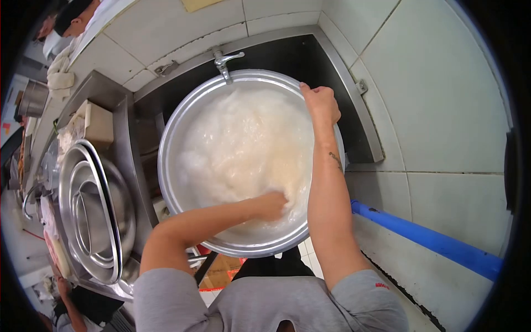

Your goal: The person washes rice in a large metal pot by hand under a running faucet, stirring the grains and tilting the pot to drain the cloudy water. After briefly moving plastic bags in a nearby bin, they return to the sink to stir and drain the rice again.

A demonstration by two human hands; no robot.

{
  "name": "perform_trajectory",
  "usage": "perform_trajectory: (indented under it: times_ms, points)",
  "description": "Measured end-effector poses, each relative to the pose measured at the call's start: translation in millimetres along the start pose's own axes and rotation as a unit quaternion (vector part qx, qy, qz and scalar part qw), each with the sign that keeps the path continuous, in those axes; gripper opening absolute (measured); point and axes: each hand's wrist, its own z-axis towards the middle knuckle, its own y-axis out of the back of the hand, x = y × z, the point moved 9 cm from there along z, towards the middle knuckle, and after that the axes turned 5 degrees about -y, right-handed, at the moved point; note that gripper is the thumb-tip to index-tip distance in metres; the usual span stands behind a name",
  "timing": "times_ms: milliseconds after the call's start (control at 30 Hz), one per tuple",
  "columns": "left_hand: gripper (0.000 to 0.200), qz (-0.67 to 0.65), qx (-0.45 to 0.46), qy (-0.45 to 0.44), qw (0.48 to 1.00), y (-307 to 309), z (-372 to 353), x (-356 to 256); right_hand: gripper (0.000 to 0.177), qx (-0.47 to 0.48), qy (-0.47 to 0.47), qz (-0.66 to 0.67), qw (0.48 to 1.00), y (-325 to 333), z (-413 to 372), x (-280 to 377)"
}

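A large round metal basin point(166, 145) stands in the sink under the tap. Cloudy white, frothy liquid point(243, 138) fills it, with pale matter swirling inside that I cannot make out. My left hand point(271, 206) dips into the liquid near the basin's front right side. Its fingers are under the surface and blurred, so their pose is hidden. At the far right of the basin, my right hand point(322, 104) is closed over the rim, thumb pointing up along the edge.
A chrome tap point(225, 63) reaches over the basin's back rim. Stacked metal bowls point(94, 205) and a beige container point(98, 126) stand to the left. A blue pipe point(426, 237) runs along the tiled wall at right. Other people are at the far left.
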Motion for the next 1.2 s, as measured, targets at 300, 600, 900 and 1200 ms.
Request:
perform_trajectory:
  times_ms: [300, 600, 900, 1200]
  points:
    - [0.034, 0.236, 0.153, 0.204, 0.938, 93, 99, 128, 0.046, -0.010, 0.006, -0.003, 1.000, 0, 1, 1]
    - [0.038, 0.169, 0.084, 0.400, 0.897, 151, -65, 253, 0.046, 0.006, 0.005, 0.005, 1.000, -4, 5, -2]
    - [0.036, 0.031, 0.092, 0.454, 0.886, 82, -155, 157, 0.046, 0.025, 0.000, 0.004, 1.000, -5, 6, -1]
    - [0.026, 0.075, 0.074, 0.182, 0.978, 37, 55, 4, 0.045, 0.004, 0.017, 0.003, 1.000, 2, -3, 3]
